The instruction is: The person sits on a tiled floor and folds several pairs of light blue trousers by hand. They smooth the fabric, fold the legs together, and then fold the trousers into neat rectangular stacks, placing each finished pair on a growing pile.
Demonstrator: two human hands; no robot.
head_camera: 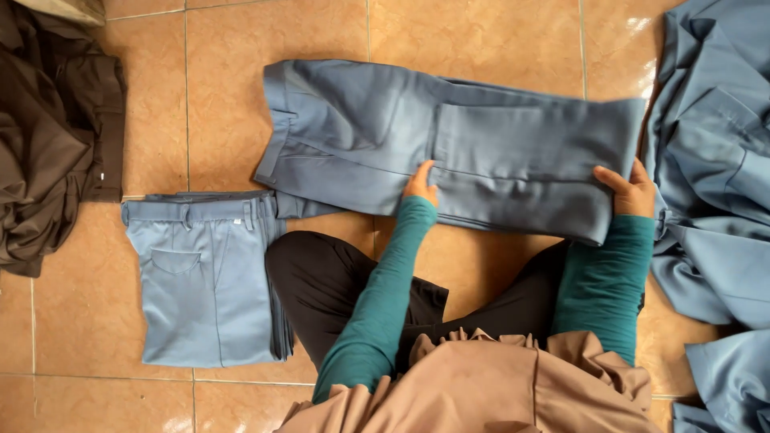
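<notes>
Seen from above, seated cross-legged on an orange-tiled floor [241,120], black trousers on the legs, teal sleeves on both arms, tan garment bunched at the lap.

Grey-blue trousers [449,144] laid flat on the tiles straight ahead, folded lengthwise, waistband to the left, folded leg end to the right, lying across two tile seams and just beyond the knees.

Left hand [420,184] laid palm down on the near edge of the trousers around mid-length, fingers together and flat, pressing the cloth; nothing pinched.

Right hand [628,191] at the right end of the trousers, near the lower corner, fingers curled over the folded edge with the thumb on top, gripping the cloth there.

To the left of the knees, a stack of folded light-blue trousers [204,277], waistband away from the body, a back pocket showing on the top pair, the edges of more pairs visible at the right side of the stack. Its upper right corner touching or slightly under the waistband end of the grey-blue trousers.

At the far left, a rumpled heap of dark brown clothes [56,136]. Along the right edge, a loose pile of grey-blue garments [718,160], unfolded, just beside the right hand.
</notes>
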